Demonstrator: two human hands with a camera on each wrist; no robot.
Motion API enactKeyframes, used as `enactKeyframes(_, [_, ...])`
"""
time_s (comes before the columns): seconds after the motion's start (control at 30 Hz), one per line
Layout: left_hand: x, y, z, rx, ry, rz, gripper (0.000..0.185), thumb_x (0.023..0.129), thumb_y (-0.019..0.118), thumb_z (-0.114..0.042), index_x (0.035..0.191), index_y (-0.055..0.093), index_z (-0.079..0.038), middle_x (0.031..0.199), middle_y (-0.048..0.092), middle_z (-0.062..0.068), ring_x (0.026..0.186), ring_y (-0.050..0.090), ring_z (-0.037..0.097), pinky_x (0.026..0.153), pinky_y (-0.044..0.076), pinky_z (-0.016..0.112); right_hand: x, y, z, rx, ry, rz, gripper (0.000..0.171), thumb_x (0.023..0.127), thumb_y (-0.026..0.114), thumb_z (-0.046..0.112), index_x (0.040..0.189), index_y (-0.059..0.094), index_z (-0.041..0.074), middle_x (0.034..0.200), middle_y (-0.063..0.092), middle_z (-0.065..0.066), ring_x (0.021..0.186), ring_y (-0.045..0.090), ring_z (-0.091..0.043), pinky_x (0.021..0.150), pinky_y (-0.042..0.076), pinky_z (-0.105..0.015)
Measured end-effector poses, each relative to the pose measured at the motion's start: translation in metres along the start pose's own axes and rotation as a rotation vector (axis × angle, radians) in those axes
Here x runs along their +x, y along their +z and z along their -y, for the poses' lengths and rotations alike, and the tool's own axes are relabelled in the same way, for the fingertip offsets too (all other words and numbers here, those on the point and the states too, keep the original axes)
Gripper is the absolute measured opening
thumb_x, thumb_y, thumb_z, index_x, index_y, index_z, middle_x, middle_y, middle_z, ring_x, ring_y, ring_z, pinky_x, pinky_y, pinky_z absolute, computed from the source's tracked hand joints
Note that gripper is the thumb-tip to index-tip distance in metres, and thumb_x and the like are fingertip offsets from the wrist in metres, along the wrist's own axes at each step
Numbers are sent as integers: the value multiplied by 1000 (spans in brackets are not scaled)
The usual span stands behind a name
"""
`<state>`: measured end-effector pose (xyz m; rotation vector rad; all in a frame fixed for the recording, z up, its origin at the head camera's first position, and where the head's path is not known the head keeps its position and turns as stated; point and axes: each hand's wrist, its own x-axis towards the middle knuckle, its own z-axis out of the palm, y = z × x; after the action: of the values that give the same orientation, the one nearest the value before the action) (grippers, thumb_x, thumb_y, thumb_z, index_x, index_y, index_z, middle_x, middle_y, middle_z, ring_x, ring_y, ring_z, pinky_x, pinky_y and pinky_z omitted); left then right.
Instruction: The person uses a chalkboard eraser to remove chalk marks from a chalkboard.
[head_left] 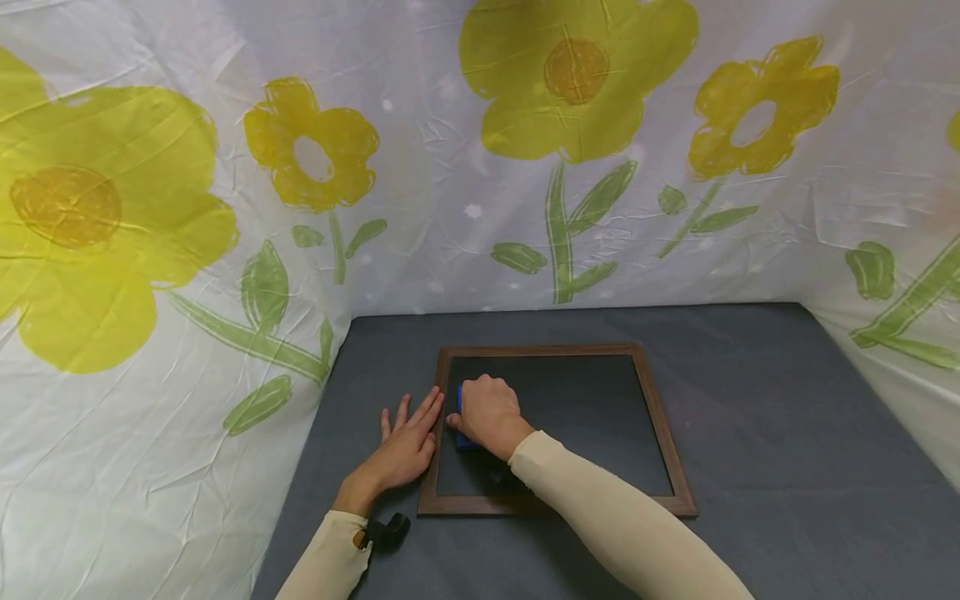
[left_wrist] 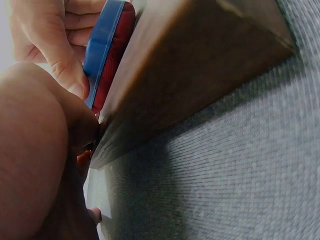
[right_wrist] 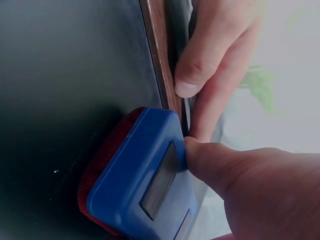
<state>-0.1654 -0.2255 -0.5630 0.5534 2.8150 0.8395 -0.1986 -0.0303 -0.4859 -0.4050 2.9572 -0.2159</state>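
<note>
A small chalkboard with a dark face [head_left: 577,408] and a brown wooden frame [head_left: 667,433] lies flat on the grey table. My right hand [head_left: 487,412] grips a blue eraser [right_wrist: 145,180] with a red felt underside [left_wrist: 117,45], pressed on the board near its left edge. My left hand [head_left: 405,442] lies flat on the table with straight fingers [right_wrist: 210,55] against the frame's left side [left_wrist: 180,75]. The eraser [head_left: 460,417] is mostly hidden under the right hand in the head view.
A grey cloth [head_left: 787,433] covers the table. White sheets printed with yellow flowers [head_left: 570,92] hang behind and at both sides. A small black object [head_left: 388,531] lies by my left wrist.
</note>
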Motion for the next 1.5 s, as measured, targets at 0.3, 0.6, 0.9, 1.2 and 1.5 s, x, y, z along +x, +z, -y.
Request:
enactKeyframes(0.3, [0, -3, -4, 35, -30, 56, 70, 112, 43, -14, 178, 18, -15, 186, 9, 1, 168, -4, 53, 123, -9, 84, 0, -1, -3, 62, 30, 0, 59, 93, 83, 59, 119, 81, 6, 98, 81, -13, 82, 80, -31, 68, 67, -42])
enactKeyframes(0.6, [1, 0, -1, -15, 16, 22, 69, 110, 44, -15, 176, 25, -11, 186, 15, 7, 167, 0, 58, 121, -10, 85, -4, -1, -10, 99, 45, -30, 58, 93, 84, 56, 118, 81, 4, 93, 78, -12, 76, 77, -28, 65, 66, -41])
enactKeyframes(0.9, [0, -2, -2, 24, -6, 69, 69, 113, 44, -14, 178, 17, -13, 186, 9, 4, 168, -5, 54, 122, -10, 84, -11, -4, -35, 107, 93, -4, 59, 92, 84, 57, 115, 81, 2, 87, 74, -12, 68, 73, -25, 61, 64, -40])
enactKeyframes(1.2, [-2, -6, -4, 33, -6, 81, 69, 114, 43, -15, 178, 15, -14, 186, 8, 3, 169, -6, 52, 123, -11, 82, -22, -12, -73, 120, 159, 9, 61, 92, 84, 57, 120, 78, 3, 89, 71, -13, 70, 68, -26, 59, 61, -40])
enactKeyframes(1.5, [-2, -1, 4, -19, 31, 1, 69, 110, 46, -13, 176, 25, -11, 185, 17, 7, 167, 1, 57, 122, -9, 84, -30, -18, -103, 133, 212, 17, 66, 92, 85, 56, 124, 76, 0, 91, 70, -15, 70, 67, -27, 61, 61, -43])
